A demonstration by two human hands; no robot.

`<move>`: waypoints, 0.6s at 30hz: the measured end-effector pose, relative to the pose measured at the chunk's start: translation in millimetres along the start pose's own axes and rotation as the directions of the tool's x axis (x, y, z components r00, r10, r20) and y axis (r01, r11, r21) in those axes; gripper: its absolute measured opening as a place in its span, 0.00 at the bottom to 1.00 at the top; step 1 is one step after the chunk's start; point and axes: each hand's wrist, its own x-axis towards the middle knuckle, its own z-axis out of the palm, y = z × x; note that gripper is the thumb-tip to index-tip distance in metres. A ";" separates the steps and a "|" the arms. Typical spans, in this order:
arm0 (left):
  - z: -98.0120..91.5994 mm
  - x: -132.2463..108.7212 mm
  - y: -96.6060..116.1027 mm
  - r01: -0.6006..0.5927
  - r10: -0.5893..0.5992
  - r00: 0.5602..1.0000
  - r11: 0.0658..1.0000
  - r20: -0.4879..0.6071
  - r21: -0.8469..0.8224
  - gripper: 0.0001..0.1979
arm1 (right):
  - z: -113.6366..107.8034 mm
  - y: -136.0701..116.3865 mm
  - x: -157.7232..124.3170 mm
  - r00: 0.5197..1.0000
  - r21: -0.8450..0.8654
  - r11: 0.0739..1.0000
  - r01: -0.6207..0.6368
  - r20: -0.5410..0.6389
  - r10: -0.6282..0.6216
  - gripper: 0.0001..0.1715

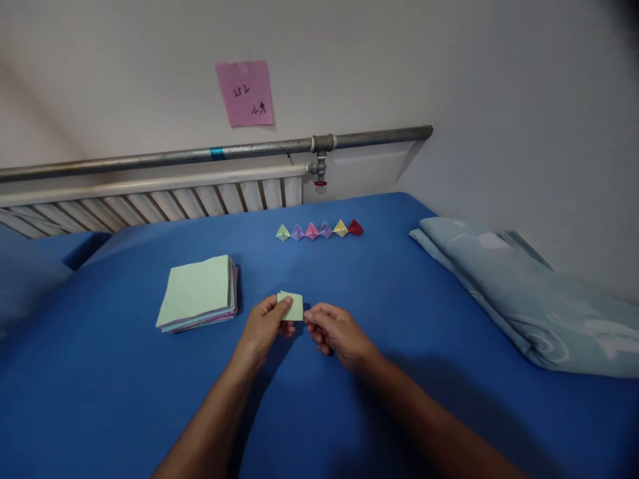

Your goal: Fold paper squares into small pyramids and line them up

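Note:
My left hand (268, 324) is closed on a small folded piece of pale green paper (295, 307), thumb on top and fingers underneath. The folded paper is held above the blue surface, with a loose flap showing along its upper edge. At its lower right corner is my right hand (337, 331), thumb and forefinger pinched together. Whether those fingertips grip the corner or only sit beside it, I cannot tell. Beyond both hands lies a row of small folded paper pieces (312, 231) in green, purple, pink, yellow and red.
Left of my hands, a stack of coloured paper (194, 293) lies on the blue sheet (319, 412), pale green uppermost. A folded light blue blanket (519, 293) rests at the right. Behind are a radiator (190, 199), a metal pipe (164, 158) and a pink note (245, 94) on the wall.

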 end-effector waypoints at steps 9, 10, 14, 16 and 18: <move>1.0 1.3 -0.6 -0.018 0.021 0.998 0.999 -0.062 0.050 0.20 | 3.4 -0.6 -1.0 0.999 -0.061 0.998 -0.025 -0.033 0.023 0.10; 1.3 1.3 -0.8 -0.018 0.022 0.998 0.998 -0.066 0.060 0.20 | 3.6 -0.5 -0.6 0.999 -0.070 0.997 -0.026 -0.048 0.022 0.10; 2.6 1.0 -2.4 -0.041 0.049 0.996 0.993 -0.070 0.111 0.20 | 3.7 -0.3 0.7 0.996 -0.075 0.996 -0.043 -0.083 0.037 0.09; 3.3 0.6 -2.9 -0.055 0.063 0.996 0.991 -0.061 0.125 0.20 | 3.3 -0.4 0.8 0.995 -0.067 0.996 -0.051 -0.086 0.046 0.09; 3.9 0.1 -2.9 -0.055 0.063 0.996 0.991 -0.057 0.123 0.20 | 2.6 -0.7 0.7 0.995 -0.077 0.996 -0.048 -0.091 0.041 0.09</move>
